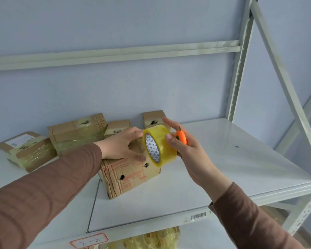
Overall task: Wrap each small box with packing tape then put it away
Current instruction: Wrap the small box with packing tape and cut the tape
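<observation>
I am standing at a pale metal shelf (223,159) set against a light blue wall. My left hand (122,146) reaches forward in a brown sleeve and rests on top of a small cardboard box (129,173) that sits on the shelf in front of me. The fingers lie fairly flat and spread over the top of the box, thumb toward me, pressing it down rather than curling round it. The box is worn, with faded red printing and a few dark round holes in its near side.

My right hand (183,146) holds a roll of clear yellowish packing tape (159,145) just above the right end of that box. My thumb is on the near rim of the roll and my fingers reach over its far side. The roll stands on edge with its white printed core facing left. In the same hand, tucked against my palm behind the roll, is a small orange cutter (181,137).

Further back on the shelf, near the wall, lie several other boxes. Two larger taped boxes (75,133) sit at the left, glossy with tape, and two smaller ones (153,118) stand behind my hands. A handwritten label (89,240) reading 2-2 and a barcode sticker (198,216) are fixed to the front edge of the shelf.
</observation>
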